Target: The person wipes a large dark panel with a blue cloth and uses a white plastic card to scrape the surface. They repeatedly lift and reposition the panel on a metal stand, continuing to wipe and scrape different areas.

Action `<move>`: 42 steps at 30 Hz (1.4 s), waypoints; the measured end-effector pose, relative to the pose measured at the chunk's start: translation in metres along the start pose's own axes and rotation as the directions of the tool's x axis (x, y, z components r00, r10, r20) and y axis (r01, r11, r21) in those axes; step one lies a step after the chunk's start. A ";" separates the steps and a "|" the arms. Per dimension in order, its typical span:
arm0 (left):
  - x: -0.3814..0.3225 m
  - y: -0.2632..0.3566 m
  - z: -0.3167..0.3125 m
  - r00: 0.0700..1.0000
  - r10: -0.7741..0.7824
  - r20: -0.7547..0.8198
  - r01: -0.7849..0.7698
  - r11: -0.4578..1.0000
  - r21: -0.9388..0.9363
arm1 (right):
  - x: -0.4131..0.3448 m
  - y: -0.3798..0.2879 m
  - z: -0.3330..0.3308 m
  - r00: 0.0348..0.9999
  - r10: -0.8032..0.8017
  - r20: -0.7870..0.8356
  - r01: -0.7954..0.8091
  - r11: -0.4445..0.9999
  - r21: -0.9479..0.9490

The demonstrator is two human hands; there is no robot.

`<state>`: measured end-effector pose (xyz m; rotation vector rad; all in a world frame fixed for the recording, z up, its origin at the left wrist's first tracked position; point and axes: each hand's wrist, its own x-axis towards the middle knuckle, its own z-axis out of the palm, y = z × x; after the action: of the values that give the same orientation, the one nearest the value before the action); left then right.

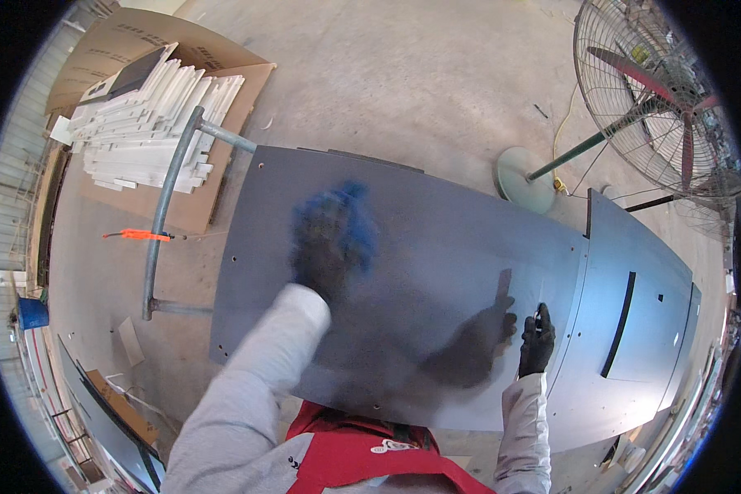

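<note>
A large dark grey flat panel lies before me, with small holes along its edges. My left hand, in a dark glove and blurred, holds a bunched blue cloth against the panel's left half. Over the panel's right part is my right hand, in a black glove with its fingers bent. A slim object seems pinched in those fingers; it is too faint to name. On the panel left of that hand falls a dark shadow or reflection of it, with a straight strip sticking up.
Beside the panel stands a second panel with a black strip on it. A caged pedestal fan rises at the upper right. Left are a metal tube frame, an orange-handled tool and stacked white strips on cardboard.
</note>
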<state>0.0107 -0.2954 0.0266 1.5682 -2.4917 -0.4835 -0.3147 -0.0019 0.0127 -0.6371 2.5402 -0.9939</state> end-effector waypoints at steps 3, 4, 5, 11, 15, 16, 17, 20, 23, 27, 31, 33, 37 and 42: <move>0.076 -0.080 -0.002 0.912 -0.277 -0.302 0.372 0.869 0.326 | -0.021 -0.010 0.001 0.995 -0.072 0.074 0.070 0.997 0.025; 0.096 -0.067 -0.004 0.881 -0.398 -0.256 0.466 0.826 0.319 | -0.027 0.000 0.005 0.995 -0.060 0.079 0.058 0.998 0.029; 0.108 -0.050 0.004 0.942 -0.233 -0.239 0.293 0.922 0.255 | -0.031 0.009 0.010 0.995 -0.051 0.089 0.048 0.998 0.035; 0.083 0.186 0.100 0.851 0.523 -0.036 -0.523 0.852 0.025 | -0.049 -0.016 -0.007 0.997 -0.073 -0.034 0.073 0.997 0.013; 0.017 0.294 0.150 0.621 0.781 0.063 -0.768 0.622 -0.153 | -0.058 -0.002 -0.053 0.996 0.008 -0.089 -0.007 1.000 0.016; -0.006 0.324 0.132 0.418 0.861 0.291 -0.892 0.449 -0.046 | -0.061 0.015 -0.066 0.994 0.009 -0.112 -0.005 0.999 0.037; -0.033 0.320 0.146 0.318 0.937 0.144 -0.912 0.344 -0.226 | -0.065 0.025 -0.075 0.992 -0.004 -0.125 0.012 0.998 0.065; -0.026 0.350 0.109 0.105 0.957 0.269 -0.926 0.193 -0.324 | -0.070 0.074 -0.095 0.988 -0.037 -0.147 0.037 0.999 -0.003; 0.042 0.367 0.123 0.439 0.861 0.256 -0.827 0.499 -0.260 | -0.081 0.084 -0.114 0.993 -0.004 -0.116 -0.003 0.998 -0.060; 0.066 0.389 0.179 0.744 0.650 0.152 -0.667 0.714 0.213 | -0.090 0.095 -0.119 0.988 -0.055 -0.141 0.053 0.998 -0.018; -0.040 0.377 0.179 0.305 0.936 0.176 -0.938 0.327 -0.113 | -0.108 0.127 -0.134 0.974 0.102 -0.202 -0.098 0.995 0.028; -0.116 0.374 0.165 0.122 0.946 0.301 -0.934 0.211 -0.287 | -0.121 0.142 -0.142 0.951 0.126 -0.282 -0.125 0.992 0.020; -0.225 0.334 0.149 -0.085 0.975 0.206 -0.834 0.044 -0.550 | -0.158 0.157 -0.140 0.926 0.140 -0.350 -0.110 0.989 0.103; -0.231 0.282 0.115 0.139 0.900 0.412 -0.822 0.337 -0.460 | -0.229 0.163 -0.119 0.952 0.057 -0.301 -0.050 0.998 0.031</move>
<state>-0.1614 0.0458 0.0274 -0.4613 -3.1253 -0.9811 -0.2225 0.2891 0.0156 -0.4339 2.7858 -1.1781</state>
